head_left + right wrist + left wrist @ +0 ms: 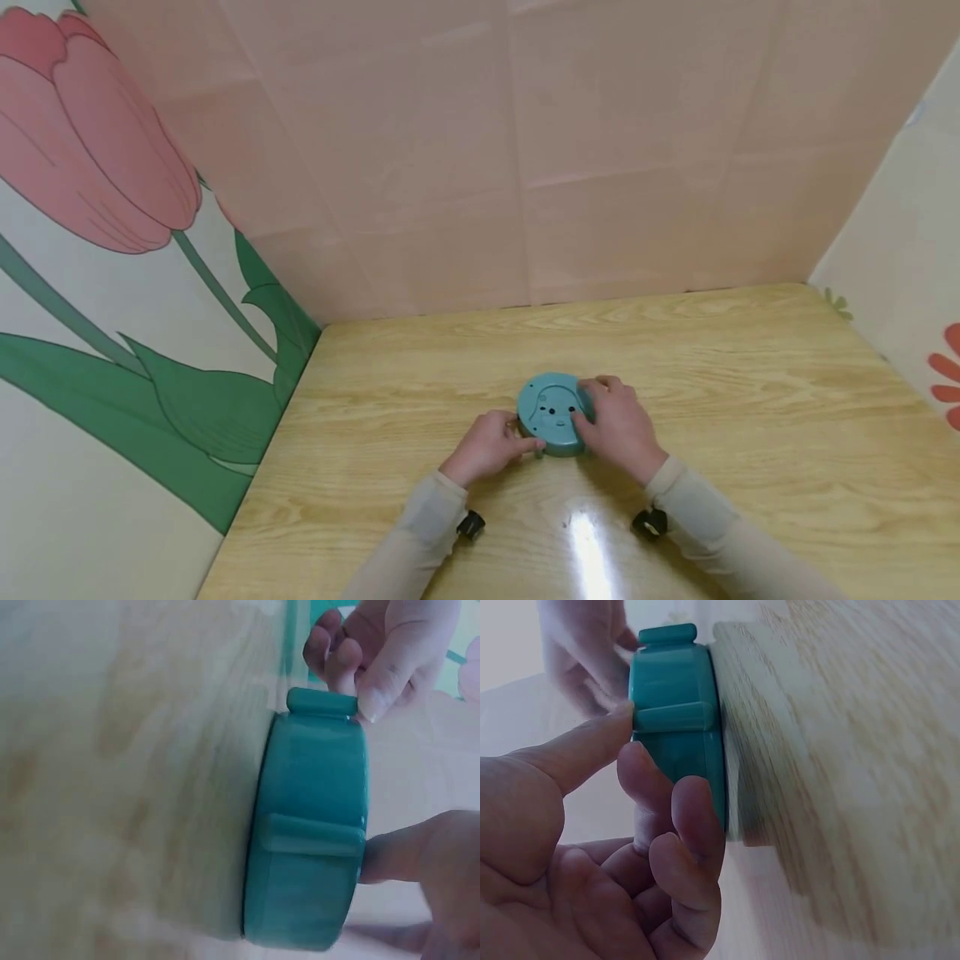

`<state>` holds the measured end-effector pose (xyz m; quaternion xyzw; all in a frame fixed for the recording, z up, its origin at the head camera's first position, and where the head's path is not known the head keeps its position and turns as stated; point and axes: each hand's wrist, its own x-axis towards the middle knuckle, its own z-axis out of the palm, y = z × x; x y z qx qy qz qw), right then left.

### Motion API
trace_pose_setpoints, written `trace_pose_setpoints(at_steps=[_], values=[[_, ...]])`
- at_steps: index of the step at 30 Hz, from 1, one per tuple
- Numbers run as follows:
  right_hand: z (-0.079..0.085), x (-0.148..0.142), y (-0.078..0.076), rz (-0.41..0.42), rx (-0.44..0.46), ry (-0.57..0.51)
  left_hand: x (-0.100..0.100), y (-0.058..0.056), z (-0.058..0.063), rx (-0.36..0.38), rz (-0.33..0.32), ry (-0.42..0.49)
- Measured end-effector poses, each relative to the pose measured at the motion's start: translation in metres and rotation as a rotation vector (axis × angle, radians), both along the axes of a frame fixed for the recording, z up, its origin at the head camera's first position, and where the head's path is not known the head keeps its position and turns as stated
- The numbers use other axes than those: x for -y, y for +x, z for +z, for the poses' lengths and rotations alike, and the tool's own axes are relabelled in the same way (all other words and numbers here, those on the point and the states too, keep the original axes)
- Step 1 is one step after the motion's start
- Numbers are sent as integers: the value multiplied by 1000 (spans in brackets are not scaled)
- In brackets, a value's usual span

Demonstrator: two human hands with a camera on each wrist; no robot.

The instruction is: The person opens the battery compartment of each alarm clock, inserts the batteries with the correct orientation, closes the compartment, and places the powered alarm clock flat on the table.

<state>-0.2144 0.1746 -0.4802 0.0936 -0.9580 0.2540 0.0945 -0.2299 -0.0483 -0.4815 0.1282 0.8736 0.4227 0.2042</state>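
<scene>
A round teal alarm clock (pixel 555 412) lies flat on the table with its back up, showing small dark knobs, screw holes and a curved recess. My left hand (pixel 491 446) grips its near left edge. In the left wrist view, the thumb meets the rim beside a short raised foot (pixel 675 718), with the other fingers curled against the side wall. On the right, my right hand (pixel 618 425) holds the clock, thumb over the back and fingers round the far right edge. The right wrist view shows two feet on the clock's side wall (pixel 311 780). Its face is hidden underneath.
The wood-grain table (pixel 390 375) extends around the clock. A pink-covered wall (pixel 450 167) rises behind it, with a tulip-patterned panel (pixel 112 150) at left and a pale panel (pixel 915 217) at right. Both wrists wear small black cameras.
</scene>
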Motion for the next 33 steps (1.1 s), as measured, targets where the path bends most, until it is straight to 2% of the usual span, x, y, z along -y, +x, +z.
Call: trace_pose_setpoints(at_steps=[2,4,8,14,20,27,33], values=[[2,-2,0,-79,67,0,0,0,0,6,0,4],[5,-4,0,-109,138,4,0,1,1,8,-1,7],[10,-7,-1,-98,243,-4,-1,2,2,1,4,7],[7,-11,-4,-98,343,-44,0,3,3,-28,1,2],[2,-15,-6,-119,375,-88,0,3,3,-87,8,-4],[3,-17,-7,-120,399,-105,-3,0,4,-234,19,-43],[4,-17,-6,-111,411,-108,-6,0,2,-241,30,-47]])
